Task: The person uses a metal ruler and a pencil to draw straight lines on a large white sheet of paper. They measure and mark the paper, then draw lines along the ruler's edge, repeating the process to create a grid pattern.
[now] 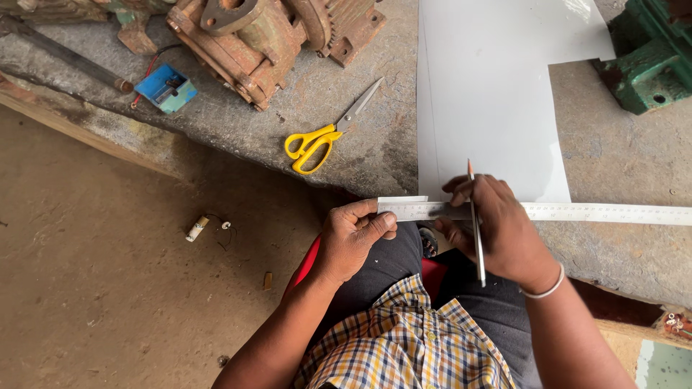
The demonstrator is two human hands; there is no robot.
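A long steel ruler (605, 213) lies across the near edge of a pale grey sheet (490, 94) on the stone bench. My left hand (353, 238) pinches the ruler's left end, thumb on top. My right hand (501, 230) rests on the ruler and sheet and holds a thin pencil (476, 223), its tip pointing away from me at the sheet just above the ruler.
Yellow-handled scissors (317, 144) lie shut left of the sheet. A rusty machine casting (267, 36) sits at the back, a small blue box (166, 88) to its left, a green metal block (649, 65) at the right. Dirt floor (108, 274) lies below the bench edge.
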